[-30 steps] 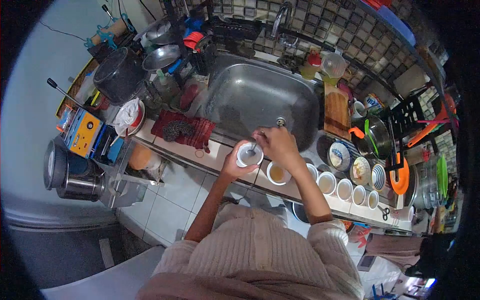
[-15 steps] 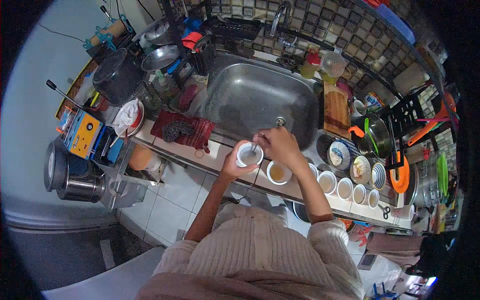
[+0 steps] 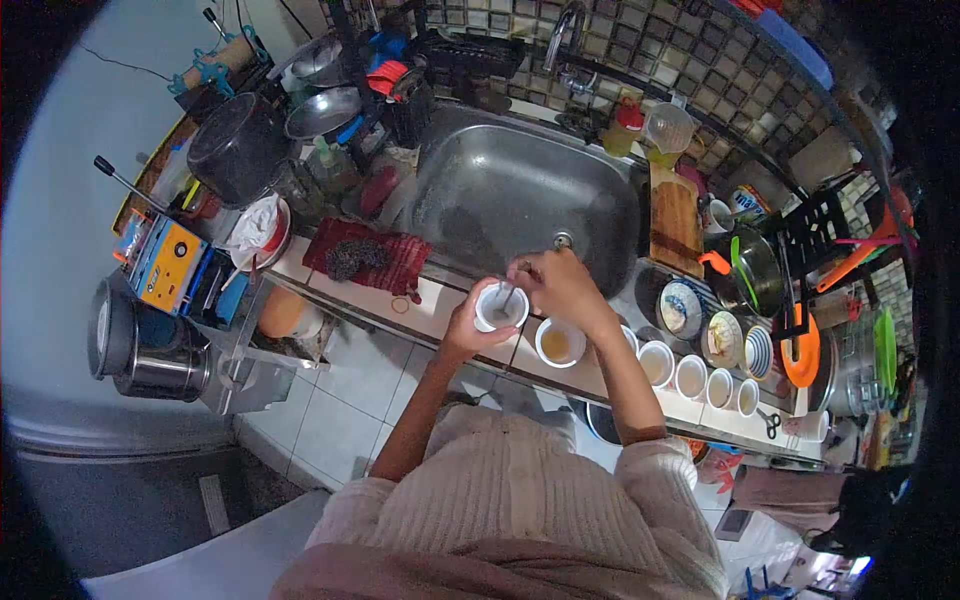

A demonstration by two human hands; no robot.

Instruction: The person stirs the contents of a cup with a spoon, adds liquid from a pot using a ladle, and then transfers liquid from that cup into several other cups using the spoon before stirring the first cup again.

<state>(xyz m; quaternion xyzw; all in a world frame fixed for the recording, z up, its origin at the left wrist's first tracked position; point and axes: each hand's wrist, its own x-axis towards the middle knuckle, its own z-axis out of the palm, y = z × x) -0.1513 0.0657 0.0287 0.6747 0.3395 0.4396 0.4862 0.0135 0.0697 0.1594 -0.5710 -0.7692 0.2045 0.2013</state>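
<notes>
My left hand [image 3: 467, 330] is closed round a white cup [image 3: 501, 321] at the front edge of the counter. A pale liquid shows inside it. My right hand [image 3: 563, 290] pinches the handle of a metal spoon [image 3: 508, 294], whose lower end dips into that cup; the bowl of the spoon is hidden. Just right of the held cup stands another white cup [image 3: 559, 344] with a yellowish-brown liquid. Beyond my right forearm, several more white cups [image 3: 656, 364] with light liquid line the counter edge, one partly covered by the arm.
Ahead lies a steel sink [image 3: 520, 190] with a faucet [image 3: 566, 40]. On the left, a dark scouring pad [image 3: 355, 259] rests on a red cloth [image 3: 320, 245]. A wooden cutting board [image 3: 675, 220], bowls [image 3: 682, 308] and scissors [image 3: 770, 424] are on the right.
The right hand and the spoon have shifted slightly within the cup. The left hand holds the cup in nearly the same place.
</notes>
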